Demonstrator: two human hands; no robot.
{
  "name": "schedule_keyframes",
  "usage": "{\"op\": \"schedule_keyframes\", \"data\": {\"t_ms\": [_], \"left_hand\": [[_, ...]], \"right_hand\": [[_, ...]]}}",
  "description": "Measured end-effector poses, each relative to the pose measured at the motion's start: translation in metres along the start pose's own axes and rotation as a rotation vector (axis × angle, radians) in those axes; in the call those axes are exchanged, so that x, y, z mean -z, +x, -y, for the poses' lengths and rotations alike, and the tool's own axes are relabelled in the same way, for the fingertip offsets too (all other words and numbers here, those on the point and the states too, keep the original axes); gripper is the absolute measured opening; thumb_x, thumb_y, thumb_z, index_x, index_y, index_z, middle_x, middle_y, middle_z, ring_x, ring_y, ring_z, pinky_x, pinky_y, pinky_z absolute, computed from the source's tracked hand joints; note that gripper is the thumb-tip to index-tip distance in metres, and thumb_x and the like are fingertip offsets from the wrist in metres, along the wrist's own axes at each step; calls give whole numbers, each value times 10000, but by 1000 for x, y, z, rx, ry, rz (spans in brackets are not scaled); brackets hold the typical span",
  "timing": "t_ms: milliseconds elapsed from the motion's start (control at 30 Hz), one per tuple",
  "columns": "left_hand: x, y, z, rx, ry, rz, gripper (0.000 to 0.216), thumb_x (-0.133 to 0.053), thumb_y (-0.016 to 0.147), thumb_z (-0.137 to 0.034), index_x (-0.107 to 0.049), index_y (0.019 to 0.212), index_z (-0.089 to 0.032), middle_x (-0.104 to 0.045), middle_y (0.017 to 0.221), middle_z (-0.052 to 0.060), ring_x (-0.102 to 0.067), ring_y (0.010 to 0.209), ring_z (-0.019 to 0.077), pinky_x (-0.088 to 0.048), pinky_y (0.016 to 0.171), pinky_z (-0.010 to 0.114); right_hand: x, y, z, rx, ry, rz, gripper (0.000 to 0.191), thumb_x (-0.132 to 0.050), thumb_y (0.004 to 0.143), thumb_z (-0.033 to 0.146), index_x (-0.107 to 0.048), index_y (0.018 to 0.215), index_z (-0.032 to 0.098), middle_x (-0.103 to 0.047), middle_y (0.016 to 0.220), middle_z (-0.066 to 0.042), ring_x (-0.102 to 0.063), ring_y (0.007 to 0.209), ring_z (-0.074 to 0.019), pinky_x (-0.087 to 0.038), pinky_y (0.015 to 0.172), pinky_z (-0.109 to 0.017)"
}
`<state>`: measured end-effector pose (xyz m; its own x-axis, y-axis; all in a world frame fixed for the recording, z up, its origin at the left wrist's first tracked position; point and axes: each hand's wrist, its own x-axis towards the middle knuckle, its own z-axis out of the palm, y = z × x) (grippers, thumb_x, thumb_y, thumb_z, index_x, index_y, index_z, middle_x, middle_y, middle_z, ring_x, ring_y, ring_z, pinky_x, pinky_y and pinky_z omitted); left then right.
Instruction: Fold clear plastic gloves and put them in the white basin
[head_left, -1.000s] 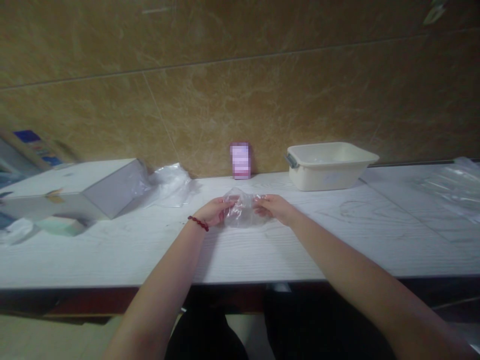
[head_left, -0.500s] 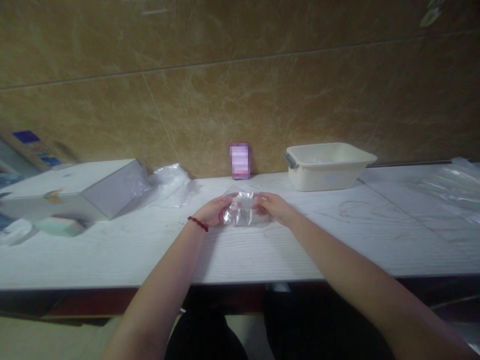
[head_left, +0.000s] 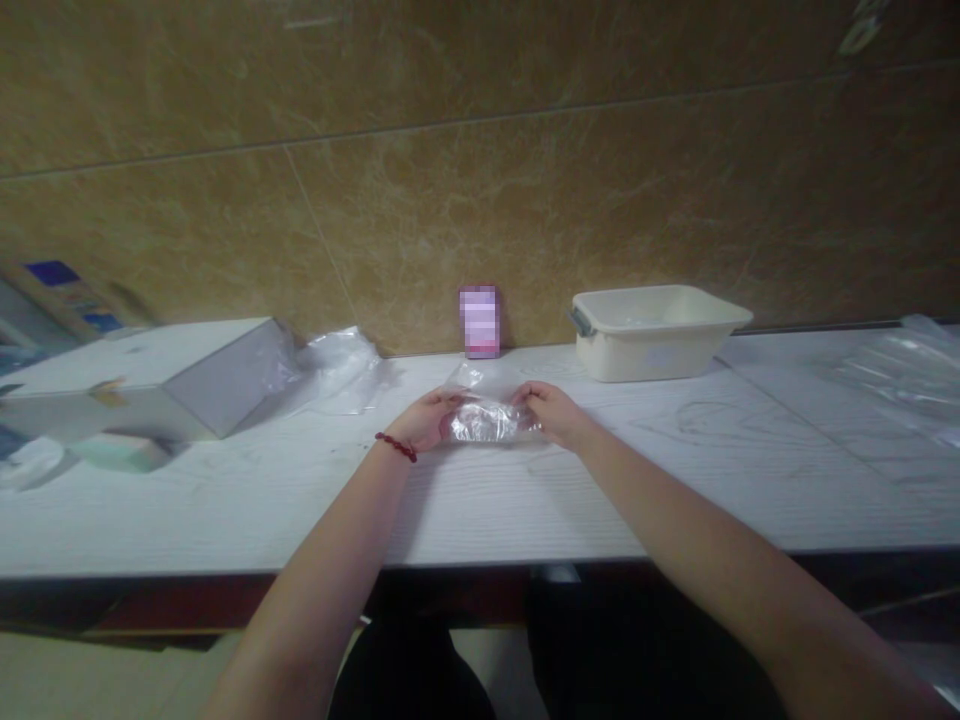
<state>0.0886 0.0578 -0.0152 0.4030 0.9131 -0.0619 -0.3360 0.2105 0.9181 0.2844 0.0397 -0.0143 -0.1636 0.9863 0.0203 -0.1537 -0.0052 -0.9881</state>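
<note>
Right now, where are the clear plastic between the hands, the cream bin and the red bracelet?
Clear plastic point(head_left: 484, 424): head view, on its shiny middle.
Cream bin point(head_left: 637, 352): head view, on its front wall.
Red bracelet point(head_left: 397, 446): head view, on the middle of its visible band.

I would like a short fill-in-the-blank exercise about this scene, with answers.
1. The left hand and right hand hold clear plastic; a red bracelet sits nearest the ____ one.
2. The phone stands before the brown ____.
3. In this view, the cream tub is to the phone's ____.

Missing words: left; wall; right.
</note>
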Motion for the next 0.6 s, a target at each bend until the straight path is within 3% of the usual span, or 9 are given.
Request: {"op": "schedule_keyframes", "data": {"t_ms": [167,333,467,600], "left_hand": [[-2,-3,-2,-11,36,-53,141,-569,618,-50,-578,733,-130,-614,678,34,-581,670,144,-443,624,249],[-1,-9,-8,-19,-13,88,229,-547,600,-49,-579,806,-145,-617,729,25,-578,687,124,-429,613,207],[-1,-10,-12,79,-150,134,124,-531,655,-221,-585,714,-126,-612,694,37,-567,608,132,-434,552,233],[-2,-7,-10,122,-140,37,303,-468,725,-370,-580,626,-107,-604,638,62,-555,573,132,-429,535,234]], "right_hand": [[0,-1,2,13,69,51,59,-452,595,146,-420,549,163,-443,514,55,-453,457,-60,-374,429,-189],[1,-1,3,40,88,8,53,-424,552,122,-397,535,166,-394,497,69,-421,439,-52,-335,415,-170],[2,-1,3,69,91,3,47,-407,533,118,-397,532,164,-404,524,62,-405,458,-50,-306,409,-156],[5,-2,3,160,66,50,53,-405,536,116,-386,516,161,-381,511,62,-359,447,-41,-267,407,-149]]}}
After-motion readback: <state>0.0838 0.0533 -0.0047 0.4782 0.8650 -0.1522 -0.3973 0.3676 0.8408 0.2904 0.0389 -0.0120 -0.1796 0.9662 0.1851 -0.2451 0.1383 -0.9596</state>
